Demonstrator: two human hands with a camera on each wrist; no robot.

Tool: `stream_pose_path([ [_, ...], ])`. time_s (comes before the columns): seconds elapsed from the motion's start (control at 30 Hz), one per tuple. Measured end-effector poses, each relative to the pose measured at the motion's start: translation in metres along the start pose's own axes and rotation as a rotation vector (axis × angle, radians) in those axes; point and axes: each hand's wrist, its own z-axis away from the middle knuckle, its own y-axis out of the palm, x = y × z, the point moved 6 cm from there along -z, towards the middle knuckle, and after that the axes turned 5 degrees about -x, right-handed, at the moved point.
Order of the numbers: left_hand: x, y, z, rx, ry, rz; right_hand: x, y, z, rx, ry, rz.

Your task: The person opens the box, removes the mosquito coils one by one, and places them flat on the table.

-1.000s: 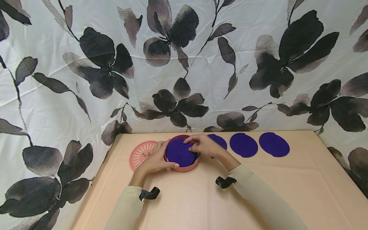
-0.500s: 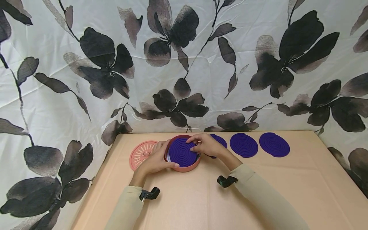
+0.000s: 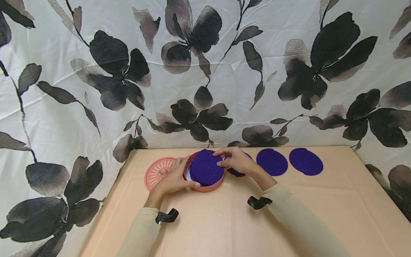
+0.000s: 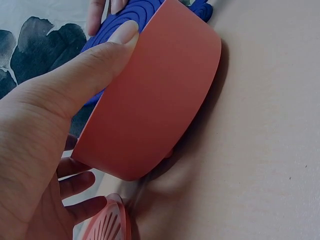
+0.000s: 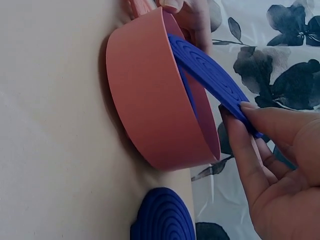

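Note:
My right hand (image 3: 237, 160) pinches a blue-violet spiral mosquito coil (image 3: 206, 167) at its right edge, thumb on one face and fingers on the other. In the right wrist view the coil (image 5: 207, 75) slants up out of a round coral-red tin (image 5: 145, 95), its far edge just inside the rim. Another blue edge shows lower in the tin. My left hand (image 3: 174, 177) grips the tin's left side, thumb (image 4: 100, 65) over the rim in the left wrist view. The tin's slotted coral lid (image 3: 157, 173) lies by the left fingers.
Two more spiral coils lie flat to the right, a nearer coil (image 3: 272, 162) and a farther coil (image 3: 306, 161). Another coil (image 3: 236, 171) is partly hidden behind my right hand. A floral cloth (image 3: 250, 82) hangs behind the table (image 3: 205, 225).
My right hand has drawn the coil up and to the right, tilting it out of the tin; a pale strip now shows inside on the left. The left hand has stayed in place.

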Motion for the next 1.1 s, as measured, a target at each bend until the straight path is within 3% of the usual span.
stream_pose_path([
  [0.67,-0.003,-0.002,0.0,-0.006,0.033,0.005,0.0,-0.024,0.017,-0.003,0.044,-0.09],
  [1.1,-0.002,-0.002,0.0,-0.007,0.027,-0.004,-0.002,-0.042,0.033,0.011,0.041,-0.072],
])
